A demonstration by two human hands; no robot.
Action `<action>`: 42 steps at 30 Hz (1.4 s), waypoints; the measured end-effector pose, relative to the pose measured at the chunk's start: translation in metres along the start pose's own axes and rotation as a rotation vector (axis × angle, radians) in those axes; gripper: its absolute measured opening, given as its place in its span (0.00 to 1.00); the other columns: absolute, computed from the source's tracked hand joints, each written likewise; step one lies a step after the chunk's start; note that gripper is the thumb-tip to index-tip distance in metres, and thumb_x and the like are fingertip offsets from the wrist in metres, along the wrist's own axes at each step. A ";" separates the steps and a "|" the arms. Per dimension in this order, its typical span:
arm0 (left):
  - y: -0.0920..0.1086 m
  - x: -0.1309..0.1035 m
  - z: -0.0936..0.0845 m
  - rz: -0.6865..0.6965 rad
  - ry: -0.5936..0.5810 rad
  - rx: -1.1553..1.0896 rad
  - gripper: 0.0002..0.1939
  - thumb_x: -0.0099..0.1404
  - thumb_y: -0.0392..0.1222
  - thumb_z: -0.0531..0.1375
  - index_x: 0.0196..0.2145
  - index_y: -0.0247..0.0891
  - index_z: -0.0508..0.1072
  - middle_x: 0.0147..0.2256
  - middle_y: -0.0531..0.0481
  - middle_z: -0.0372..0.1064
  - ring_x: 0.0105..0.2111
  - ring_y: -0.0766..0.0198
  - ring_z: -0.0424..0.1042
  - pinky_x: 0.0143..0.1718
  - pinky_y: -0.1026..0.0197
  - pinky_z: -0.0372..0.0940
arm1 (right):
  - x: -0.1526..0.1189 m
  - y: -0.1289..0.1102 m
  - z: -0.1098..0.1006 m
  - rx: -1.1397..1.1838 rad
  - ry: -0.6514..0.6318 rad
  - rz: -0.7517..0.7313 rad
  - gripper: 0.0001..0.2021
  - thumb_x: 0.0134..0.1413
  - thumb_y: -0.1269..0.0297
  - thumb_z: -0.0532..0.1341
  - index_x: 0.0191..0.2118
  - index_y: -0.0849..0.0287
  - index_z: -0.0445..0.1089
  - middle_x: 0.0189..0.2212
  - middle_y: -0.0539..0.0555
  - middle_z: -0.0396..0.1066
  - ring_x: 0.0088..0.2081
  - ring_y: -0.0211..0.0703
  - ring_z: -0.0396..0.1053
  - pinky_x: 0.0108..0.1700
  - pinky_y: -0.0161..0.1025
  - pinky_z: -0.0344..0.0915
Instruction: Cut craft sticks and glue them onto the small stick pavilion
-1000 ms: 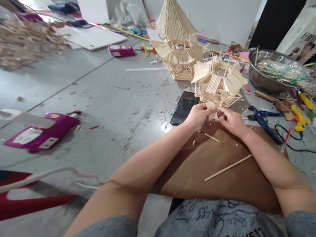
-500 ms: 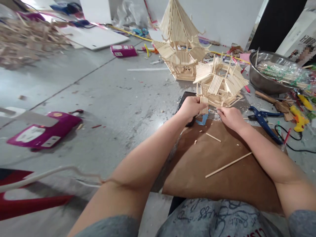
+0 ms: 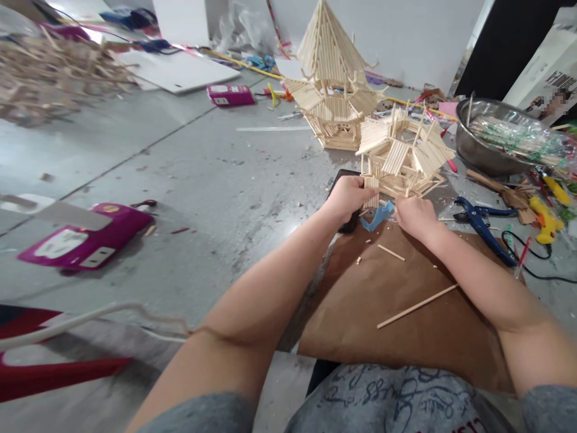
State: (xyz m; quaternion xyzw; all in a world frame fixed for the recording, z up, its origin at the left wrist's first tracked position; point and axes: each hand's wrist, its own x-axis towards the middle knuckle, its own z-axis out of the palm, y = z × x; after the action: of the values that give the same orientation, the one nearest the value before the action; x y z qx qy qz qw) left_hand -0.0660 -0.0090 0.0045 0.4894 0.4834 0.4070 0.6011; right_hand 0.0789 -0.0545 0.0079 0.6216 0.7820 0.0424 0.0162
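My left hand is closed on a small panel of wooden sticks, pinched at its left edge near the model's front. To the right, my right hand is closed at the front edge of the open-topped stick model; what its fingers hold, if anything, is hidden. Behind that model stands a taller stick pagoda with a pointed roof. A blue scrap lies between my hands, and a dark phone-like slab is partly under my left hand.
Brown board in front of me bears a long stick and short offcuts. At right are blue cutters, a yellow glue gun and a metal bowl of packaged sticks. A purple power strip sits at left.
My right hand has turned so its fingers curl inward, with its back now showing. More of the blue scrap shows between the hands. My left hand keeps its pinch on the panel.
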 end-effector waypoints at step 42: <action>-0.014 -0.027 0.037 0.003 -0.086 -0.380 0.09 0.45 0.38 0.64 0.26 0.31 0.71 0.20 0.53 0.68 0.21 0.70 0.67 0.25 0.65 0.62 | -0.035 0.019 0.017 1.331 0.167 0.103 0.23 0.44 0.59 0.60 0.49 0.58 0.66 0.26 0.49 0.71 0.19 0.31 0.62 0.25 0.33 0.64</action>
State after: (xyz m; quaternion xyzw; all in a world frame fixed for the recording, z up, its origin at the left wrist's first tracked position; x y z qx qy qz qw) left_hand -0.0350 -0.0447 -0.0022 0.3848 0.3712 0.4705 0.7019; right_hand 0.1061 -0.0833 -0.0088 0.5301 0.6096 -0.3999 -0.4330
